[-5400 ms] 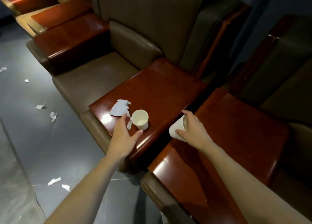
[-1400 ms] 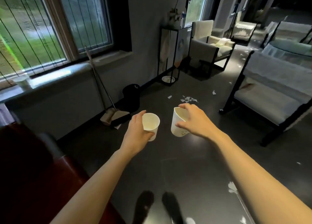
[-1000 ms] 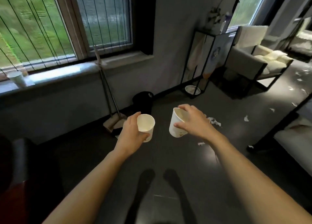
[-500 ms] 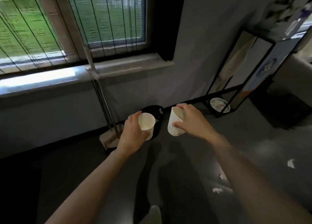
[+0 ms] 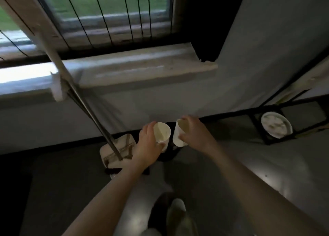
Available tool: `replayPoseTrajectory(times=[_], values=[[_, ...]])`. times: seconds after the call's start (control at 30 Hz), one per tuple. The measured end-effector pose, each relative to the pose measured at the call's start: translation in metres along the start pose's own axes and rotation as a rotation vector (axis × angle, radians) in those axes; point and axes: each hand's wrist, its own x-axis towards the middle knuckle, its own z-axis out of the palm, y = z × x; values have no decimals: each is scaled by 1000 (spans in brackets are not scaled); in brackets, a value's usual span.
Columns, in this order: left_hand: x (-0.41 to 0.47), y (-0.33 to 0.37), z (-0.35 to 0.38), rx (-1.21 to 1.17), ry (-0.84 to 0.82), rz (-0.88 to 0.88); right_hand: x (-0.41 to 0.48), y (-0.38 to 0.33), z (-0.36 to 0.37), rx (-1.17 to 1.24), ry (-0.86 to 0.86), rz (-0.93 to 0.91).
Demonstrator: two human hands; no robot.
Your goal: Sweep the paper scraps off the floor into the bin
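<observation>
My left hand grips a white paper cup, and my right hand grips a second white paper cup by its rim. Both cups hang directly over a small black bin on the floor by the wall; the hands and cups hide most of the bin. A broom with its dustpan stands just left of the bin, and its metal handle leans up against the window sill. No paper scraps show on the floor in this view.
A grey wall with a white window sill runs across ahead. A black metal stand with a white plate on its bottom shelf sits at the right. My shoe shows on the dark floor below.
I have walked from the armchairs to the wall, carrying both cups. The bin and broom have come close, and the cups now hover over the bin.
</observation>
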Motion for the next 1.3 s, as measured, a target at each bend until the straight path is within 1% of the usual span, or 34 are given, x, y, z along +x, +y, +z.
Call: replayPoseTrajectory(times=[0.17, 0.23, 0.3, 0.37, 0.5, 0.63, 0.73, 0.87, 0.97, 1.07, 1.17, 1.3], values=[[81, -64, 77, -15, -27, -109, 103, 75, 63, -78, -117, -24], [106, -92, 106, -24, -69, -130, 137, 101, 89, -134, -136, -49], [125, -117, 128, -12, -133, -135, 163, 120, 112, -169, -156, -21], [143, -135, 142, -25, -155, -142, 181, 134, 130, -187, -190, 5], [154, -148, 139, -72, -114, -171, 196, 139, 139, -151, -218, 11], [139, -126, 97, -113, -105, -212, 183, 100, 111, -63, -251, 22], [118, -95, 48, -111, -53, -207, 160, 48, 76, -22, -291, -38], [90, -46, -28, -197, 71, -234, 126, -41, 21, 37, -337, -122], [77, -17, -83, -165, 181, -230, 111, -105, -14, 48, -351, -197], [66, 1, -129, -159, 320, -223, 109, -155, -37, 7, -332, -296], [53, 15, -163, -200, 425, -267, 116, -191, -54, -13, -343, -398], [43, 19, -183, -221, 489, -323, 130, -218, -66, -74, -426, -524]])
